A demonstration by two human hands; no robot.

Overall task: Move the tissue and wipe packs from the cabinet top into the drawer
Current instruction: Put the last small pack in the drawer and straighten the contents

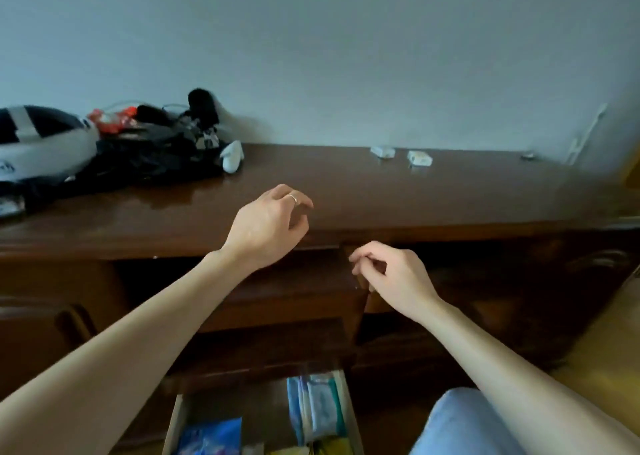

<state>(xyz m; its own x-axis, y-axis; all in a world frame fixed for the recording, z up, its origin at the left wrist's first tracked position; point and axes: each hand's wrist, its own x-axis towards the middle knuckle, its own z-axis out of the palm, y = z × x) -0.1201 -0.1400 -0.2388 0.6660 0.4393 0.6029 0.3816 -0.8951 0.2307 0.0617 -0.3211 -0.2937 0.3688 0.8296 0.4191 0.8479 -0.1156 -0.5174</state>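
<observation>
While both hands hang empty, my left hand (pixel 268 227) and right hand (pixel 388 276) loosely curled, pale tissue packs (pixel 317 408) lie in the open wooden drawer (pixel 349 416).

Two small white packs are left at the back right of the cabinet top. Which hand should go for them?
Probably the right hand: empty, and on the same side as the white packs. The left hand, though raised over the cabinet top, would have to cross over.

I see a dim, bluish, soft picture; pale sheen lies on the cabinet top (pixel 381 191); edges bend and blur; the wall (pixel 311 39) darkens toward the corners.
</observation>
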